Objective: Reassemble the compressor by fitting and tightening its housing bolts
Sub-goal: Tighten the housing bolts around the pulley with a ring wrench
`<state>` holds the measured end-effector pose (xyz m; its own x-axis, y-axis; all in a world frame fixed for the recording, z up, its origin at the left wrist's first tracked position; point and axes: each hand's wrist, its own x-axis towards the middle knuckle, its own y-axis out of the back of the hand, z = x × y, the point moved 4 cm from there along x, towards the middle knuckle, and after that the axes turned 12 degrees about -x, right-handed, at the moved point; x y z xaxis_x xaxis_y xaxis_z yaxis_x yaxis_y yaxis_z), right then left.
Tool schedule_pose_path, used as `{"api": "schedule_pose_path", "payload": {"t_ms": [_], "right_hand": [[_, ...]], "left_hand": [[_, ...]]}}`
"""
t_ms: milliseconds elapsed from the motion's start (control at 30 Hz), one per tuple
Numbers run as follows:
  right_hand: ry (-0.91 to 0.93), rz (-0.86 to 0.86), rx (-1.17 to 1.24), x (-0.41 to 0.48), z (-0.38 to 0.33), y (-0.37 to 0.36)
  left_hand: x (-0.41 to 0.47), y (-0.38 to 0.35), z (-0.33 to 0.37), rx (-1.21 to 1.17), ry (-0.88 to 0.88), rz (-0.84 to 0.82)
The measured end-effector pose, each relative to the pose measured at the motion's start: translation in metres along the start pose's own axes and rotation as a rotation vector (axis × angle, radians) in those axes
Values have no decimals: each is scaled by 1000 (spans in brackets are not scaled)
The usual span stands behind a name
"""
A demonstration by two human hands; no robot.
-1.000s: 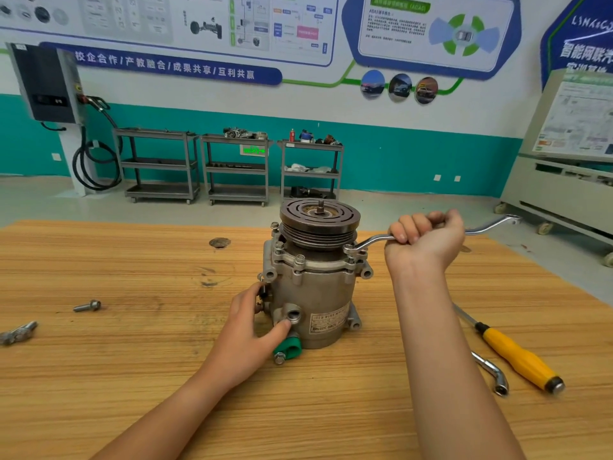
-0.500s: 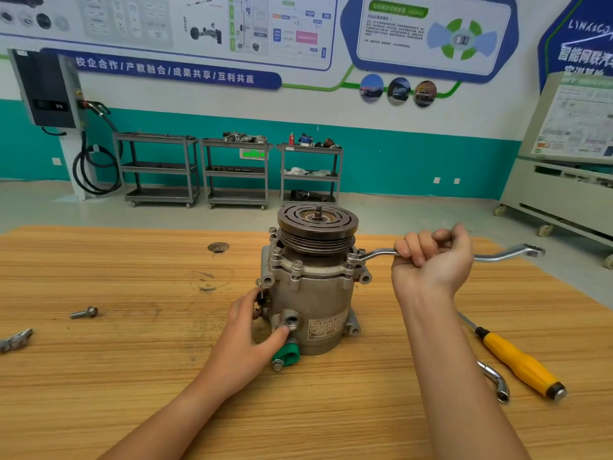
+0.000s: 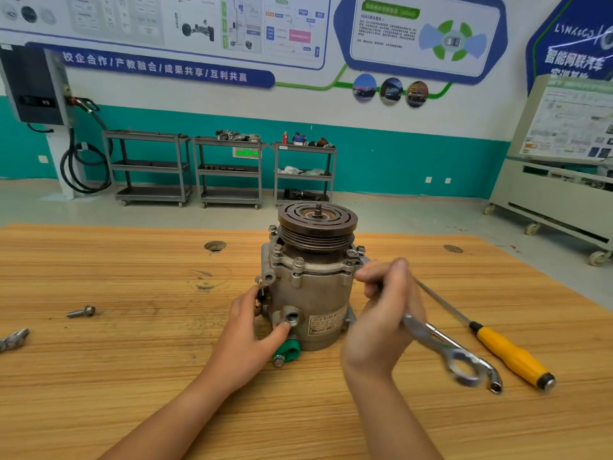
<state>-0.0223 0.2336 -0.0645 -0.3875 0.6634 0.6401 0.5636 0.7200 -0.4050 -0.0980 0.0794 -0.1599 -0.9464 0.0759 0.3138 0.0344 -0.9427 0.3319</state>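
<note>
A grey metal compressor (image 3: pixel 308 293) stands upright on the wooden table (image 3: pixel 132 376), its dark pulley (image 3: pixel 316 224) on top and several housing bolts (image 3: pixel 298 261) around its flange. My left hand (image 3: pixel 252 330) holds the lower left of the housing, thumb at a round port. My right hand (image 3: pixel 384 313) grips a silver ring wrench (image 3: pixel 441 351) to the right of the compressor. The wrench's far end sits on a bolt at the flange's right side (image 3: pixel 352 253), and its free ring end is blurred, low and toward me.
A yellow-handled screwdriver (image 3: pixel 510 355) and a bent silver socket wrench (image 3: pixel 494 381) lie on the table to the right. A loose bolt (image 3: pixel 81 312) and a metal part (image 3: pixel 13 338) lie at the left. A green cap (image 3: pixel 288 351) sits at the compressor's base.
My right hand has swung the wrench handle from pointing right, behind the compressor, round toward me and down. My left hand has stayed on the housing.
</note>
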Motion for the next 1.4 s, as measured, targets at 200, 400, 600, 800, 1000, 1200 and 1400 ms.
{"api": "schedule_pose_path", "payload": {"t_ms": [200, 400, 600, 800, 1000, 1200, 1400], "right_hand": [[479, -72, -448, -28, -7, -48], [511, -142, -666, -32, -8, -72], [-109, 33, 164, 34, -35, -18], [-502, 143, 495, 101, -11, 7], [-900, 143, 538, 102, 38, -4], [-865, 134, 423, 99, 43, -6], [-671, 211, 275, 82, 31, 4]], "left_hand": [[1, 0, 13, -107, -72, -54], [0, 2, 11, -41, -108, -29], [-1, 0, 4, -39, -6, 4], [0, 0, 3, -22, 2, -11], [0, 1, 4, -32, 2, -3], [-1, 1, 3, -37, 2, 0], [-1, 1, 4, -25, 0, 3]]}}
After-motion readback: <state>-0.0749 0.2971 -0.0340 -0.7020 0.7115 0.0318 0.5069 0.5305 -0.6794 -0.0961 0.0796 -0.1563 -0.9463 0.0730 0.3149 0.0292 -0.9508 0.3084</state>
